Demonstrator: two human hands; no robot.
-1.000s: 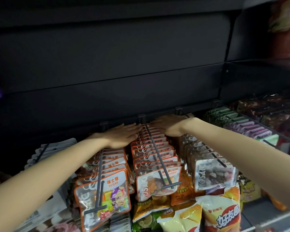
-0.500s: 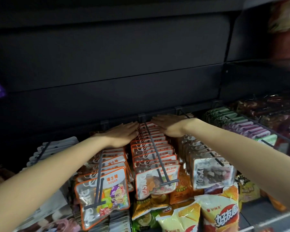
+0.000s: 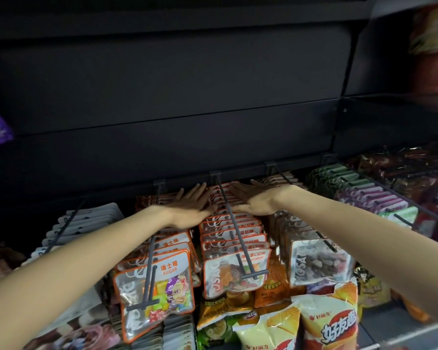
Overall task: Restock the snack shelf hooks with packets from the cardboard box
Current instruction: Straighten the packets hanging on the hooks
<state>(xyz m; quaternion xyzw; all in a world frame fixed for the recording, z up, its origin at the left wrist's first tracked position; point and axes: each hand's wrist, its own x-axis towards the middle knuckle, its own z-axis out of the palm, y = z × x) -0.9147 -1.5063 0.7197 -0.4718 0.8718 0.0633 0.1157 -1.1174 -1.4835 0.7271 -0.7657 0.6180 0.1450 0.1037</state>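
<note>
Dim shop interior. A dark grey metal back panel (image 3: 162, 84) fills the upper view. To its right, a dark vertical upright post (image 3: 349, 59) separates a neighbouring shadowed shelf bay (image 3: 395, 102).

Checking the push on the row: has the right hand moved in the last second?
Yes, slightly: the right hand has slid forward along the middle hook, away from the back panel.

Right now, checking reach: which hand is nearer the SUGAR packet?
Left. The left hand lies flat on the row behind the SUGAR packet; the right hand rests one row over.
</note>
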